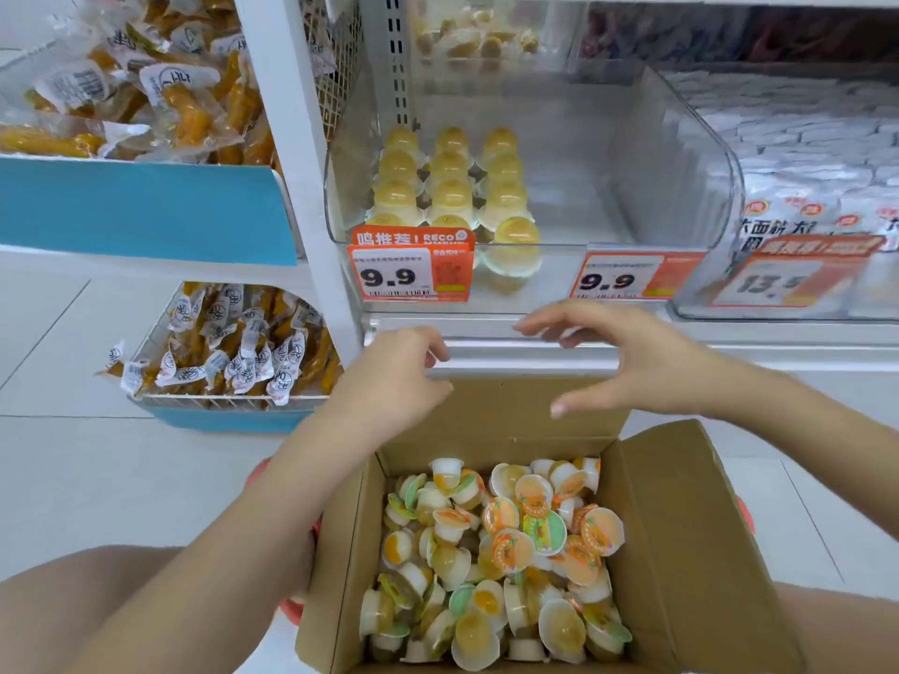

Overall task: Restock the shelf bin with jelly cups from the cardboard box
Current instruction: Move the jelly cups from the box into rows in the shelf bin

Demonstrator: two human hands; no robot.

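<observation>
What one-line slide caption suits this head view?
Both hands hover empty above a cardboard box of jelly cups, facing a part-filled shelf bin.

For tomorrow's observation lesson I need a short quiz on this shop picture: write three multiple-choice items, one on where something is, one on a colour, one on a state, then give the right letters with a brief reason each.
1. Where in the clear shelf bin do the stocked jelly cups stand?
A. Left part
B. Right part
C. Spread across all of it

2. What colour is the panel on the front of the snack bin on the neighbouring shelf to the left?
A. Red
B. Blue
C. Green

3. What are the left hand and right hand holding above the cardboard box?
A. A cup each
B. One cup in the right hand only
C. Nothing

Answers: 1 A, the cups stand in rows at the left while the right part is bare. 2 B, the panel is plainly blue. 3 C, both hands hang over the box's far flap with nothing between the fingers.
</observation>
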